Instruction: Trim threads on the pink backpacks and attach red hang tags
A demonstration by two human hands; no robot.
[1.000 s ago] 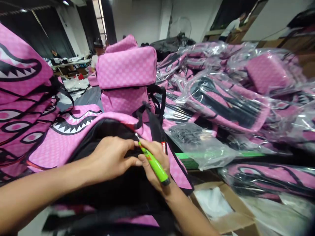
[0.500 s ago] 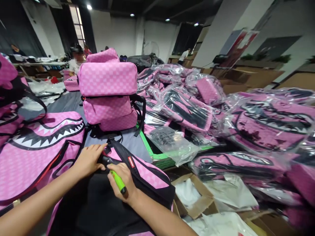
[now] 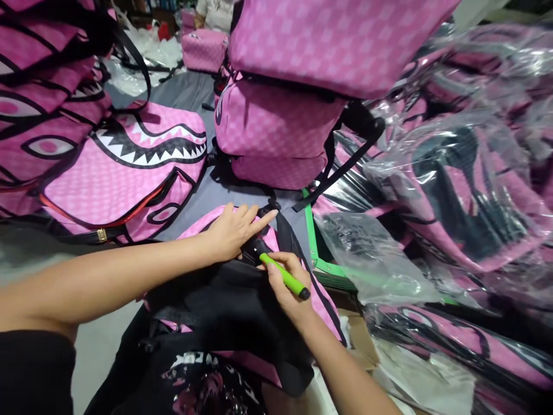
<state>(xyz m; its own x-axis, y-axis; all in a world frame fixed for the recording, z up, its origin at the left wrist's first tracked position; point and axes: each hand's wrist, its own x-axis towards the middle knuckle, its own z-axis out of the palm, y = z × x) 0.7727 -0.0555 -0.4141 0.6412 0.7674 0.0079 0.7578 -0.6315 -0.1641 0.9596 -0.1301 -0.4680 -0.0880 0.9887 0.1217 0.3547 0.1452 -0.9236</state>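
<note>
Grey tabletop (image 3: 184, 210) shows as a narrow strip behind the black-and-pink backpack (image 3: 216, 294); right of that backpack runs a green edge (image 3: 311, 236), then plastic-wrapped bags (image 3: 466, 184). Stacked pink bags (image 3: 280, 127) limit room beyond it. The right hand (image 3: 289, 288) is clamped on a green marker (image 3: 283, 275) at the backpack's top; the left hand (image 3: 228, 233) touches there, its grip I cannot tell.

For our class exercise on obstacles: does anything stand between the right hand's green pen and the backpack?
Nothing visible does. The right hand holds the green pen close to the backpack; whether its tip touches is unclear. The left hand rests on the backpack beside the pen, not across it.
</note>
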